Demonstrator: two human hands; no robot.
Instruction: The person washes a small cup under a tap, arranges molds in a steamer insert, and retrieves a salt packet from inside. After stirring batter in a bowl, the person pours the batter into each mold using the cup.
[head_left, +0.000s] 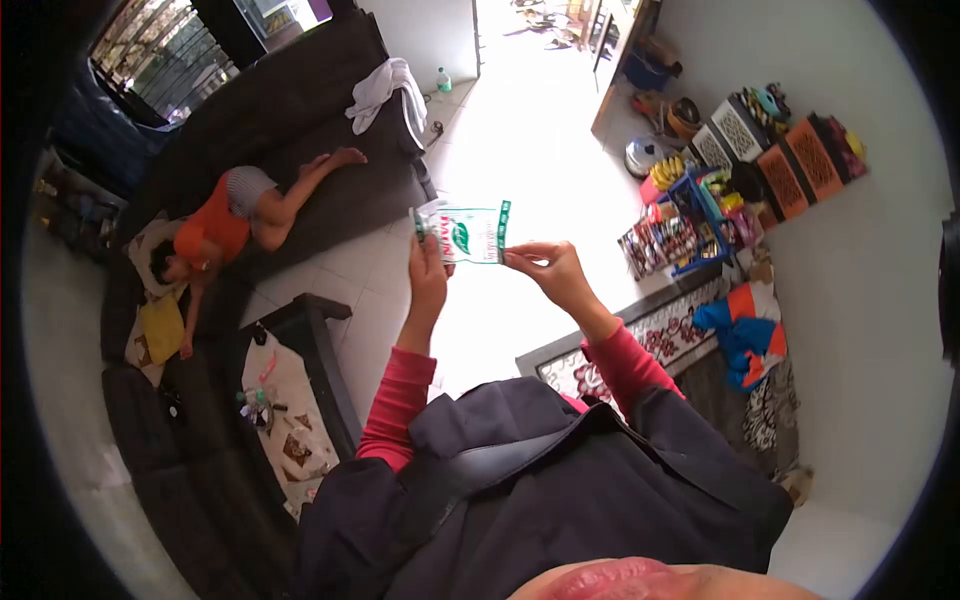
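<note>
A white packet (475,233) with green ends, red lettering and a green leaf print is held up flat in front of me. My left hand (428,275) grips its left end, the thumb lying over the printed face. At the lower right corner, my right hand (555,268) pinches the edge between thumb and fingertips. The packet spans the gap between both hands, above the bright tiled floor. Whatever it contains is hidden.
A person (225,225) lies on the dark sofa (320,185) at left, near a low table (345,400). Snack packs (658,240), a blue crate (700,205) and patterned boxes (800,165) stand along the right wall. An orange-and-blue cloth (745,330) lies below them.
</note>
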